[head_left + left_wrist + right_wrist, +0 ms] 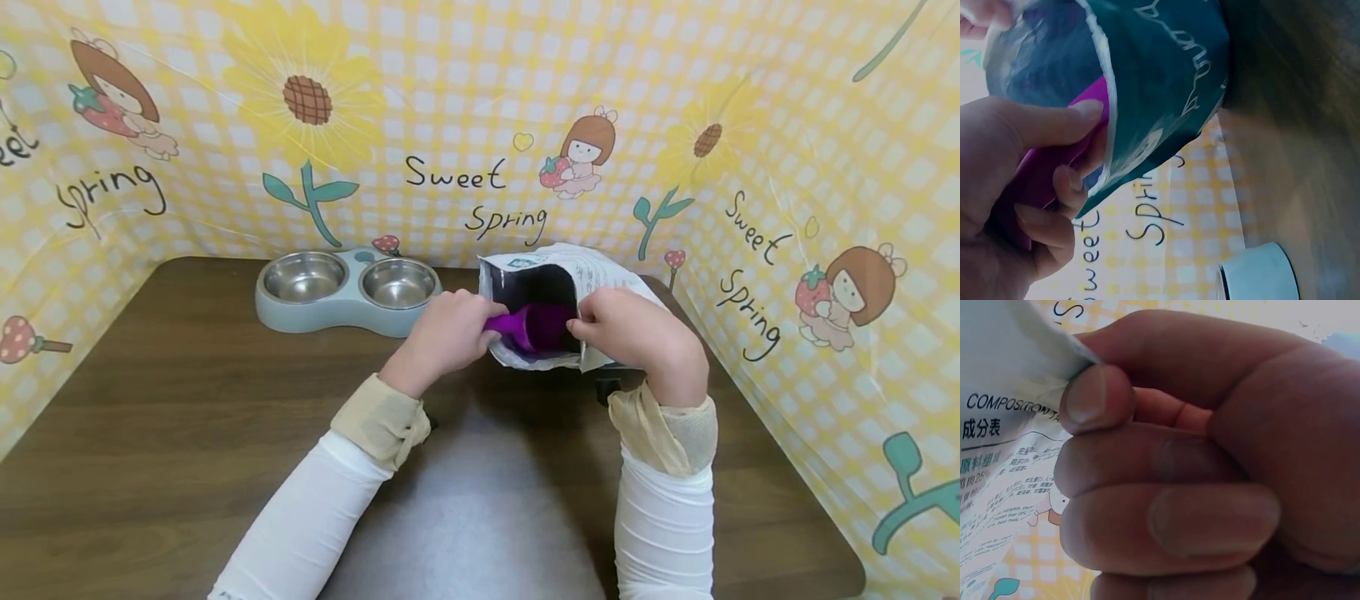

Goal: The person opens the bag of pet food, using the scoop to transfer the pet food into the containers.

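Note:
My left hand (453,333) grips the handle of a purple scoop (543,327), thumb along its top in the left wrist view. The scoop's cup is inside the mouth of a bag (611,271), which lies with its opening toward the left. Printed white shows on the bag's upper face, dark green on the other side in the left wrist view. My right hand (637,333) pinches the bag's rim between thumb and index finger; its other fingers are curled in the right wrist view. What lies deeper in the bag is hidden.
A grey-blue double feeder (330,317) with two steel bowls stands left of the bag, near the back edge of the brown wooden table (187,433). A yellow checked curtain (450,100) with flowers and lettering surrounds the back and sides.

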